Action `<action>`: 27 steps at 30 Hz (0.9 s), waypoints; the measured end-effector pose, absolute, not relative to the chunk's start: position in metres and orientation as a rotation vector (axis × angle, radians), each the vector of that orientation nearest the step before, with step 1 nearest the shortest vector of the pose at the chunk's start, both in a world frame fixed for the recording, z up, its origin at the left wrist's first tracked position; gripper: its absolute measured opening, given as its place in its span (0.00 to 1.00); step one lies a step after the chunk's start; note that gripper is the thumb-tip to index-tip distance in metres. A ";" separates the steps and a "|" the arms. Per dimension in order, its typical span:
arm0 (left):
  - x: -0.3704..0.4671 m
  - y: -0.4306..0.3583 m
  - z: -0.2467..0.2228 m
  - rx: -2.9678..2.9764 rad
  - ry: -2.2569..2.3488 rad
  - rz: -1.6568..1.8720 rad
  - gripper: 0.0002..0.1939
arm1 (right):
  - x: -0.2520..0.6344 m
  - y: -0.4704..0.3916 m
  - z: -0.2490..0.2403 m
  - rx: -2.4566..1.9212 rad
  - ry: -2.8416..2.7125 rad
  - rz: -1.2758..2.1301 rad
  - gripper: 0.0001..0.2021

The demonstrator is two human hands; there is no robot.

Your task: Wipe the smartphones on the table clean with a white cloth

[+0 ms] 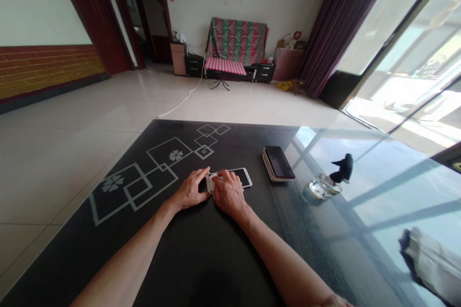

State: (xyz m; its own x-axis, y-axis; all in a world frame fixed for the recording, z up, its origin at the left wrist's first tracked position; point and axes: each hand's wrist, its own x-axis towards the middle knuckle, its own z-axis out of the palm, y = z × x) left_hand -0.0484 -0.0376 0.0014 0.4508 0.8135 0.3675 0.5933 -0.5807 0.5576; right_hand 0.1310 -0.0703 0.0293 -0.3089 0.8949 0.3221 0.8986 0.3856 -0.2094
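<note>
A white-edged phone (pixel 244 175) lies flat on the dark glossy table (pixel 187 259), its right end showing beyond my right hand. My left hand (pixel 190 191) grips the phone's left end between thumb and fingers. Under the bent fingers of my right hand (pixel 229 193) is a small white cloth (pixel 211 183), pressed on the phone's screen. Part of the phone is hidden by my hands. Right of them sits a stack of phones (pixel 278 163), the top one dark. Farther right stands a clear spray bottle (pixel 325 186) with a black nozzle.
A crumpled grey cloth (pixel 430 261) lies at the table's right side. Beyond the table's far edge are a tiled floor with a white cable (pixel 183 100), a small striped folding table (pixel 225 65) and low cabinets (pixel 265 73).
</note>
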 end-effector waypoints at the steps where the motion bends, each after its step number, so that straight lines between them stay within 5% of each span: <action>1: -0.049 -0.037 0.001 2.357 1.197 0.883 0.40 | 0.135 -0.068 0.029 -1.587 -2.234 -0.018 0.13; 11: -0.051 -0.037 0.002 2.346 1.178 0.843 0.40 | 0.181 -0.045 0.026 -1.946 -1.959 -0.124 0.11; 27: -0.049 -0.038 0.001 2.329 1.199 0.865 0.40 | 0.132 -0.069 0.027 -1.560 -2.260 0.012 0.11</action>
State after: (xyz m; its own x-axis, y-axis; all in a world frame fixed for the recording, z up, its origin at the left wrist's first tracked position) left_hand -0.0494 -0.0380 0.0012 0.4463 0.8245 0.3479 0.5900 -0.5634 0.5784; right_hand 0.1320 -0.0692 0.0269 -0.3021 0.9008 0.3120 0.8973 0.3792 -0.2260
